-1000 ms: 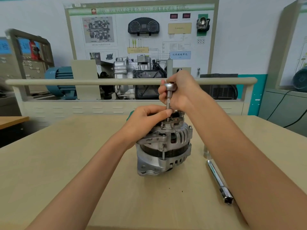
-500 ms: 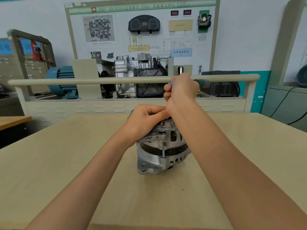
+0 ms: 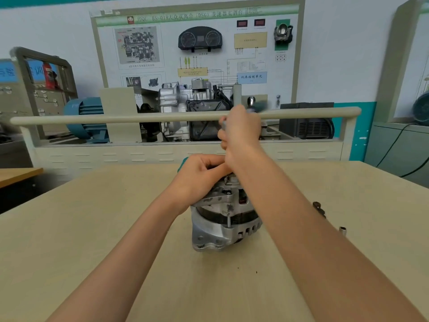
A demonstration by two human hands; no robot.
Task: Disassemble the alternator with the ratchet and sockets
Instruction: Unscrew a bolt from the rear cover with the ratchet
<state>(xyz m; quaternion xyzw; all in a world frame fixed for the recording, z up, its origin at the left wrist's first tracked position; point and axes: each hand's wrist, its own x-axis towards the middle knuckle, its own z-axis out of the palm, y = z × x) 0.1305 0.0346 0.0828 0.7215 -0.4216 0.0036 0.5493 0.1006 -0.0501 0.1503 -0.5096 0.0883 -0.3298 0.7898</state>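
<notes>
The silver alternator (image 3: pixel 222 224) stands upright in the middle of the wooden table (image 3: pixel 92 228). My left hand (image 3: pixel 199 175) grips its top from the left, fingers curled over the upper housing. Directly above it, my right hand (image 3: pixel 239 133) is wrapped round the ratchet (image 3: pixel 258 105). The ratchet's teal handle sticks out blurred to the right of my fist. The drive end and socket are hidden behind my two hands. My right forearm crosses in front of the alternator's right side.
A small socket (image 3: pixel 342 229) and a dark small part (image 3: pixel 318 206) lie on the table to the right. A teal tip (image 3: pixel 183 162) shows just behind my left hand. Beyond the table's far edge runs a training bench with a beige rail (image 3: pixel 116 119).
My right hand has swung the ratchet so its handle now points right. My right forearm now covers the chrome bar that lay on the table. My left hand has stayed on the alternator.
</notes>
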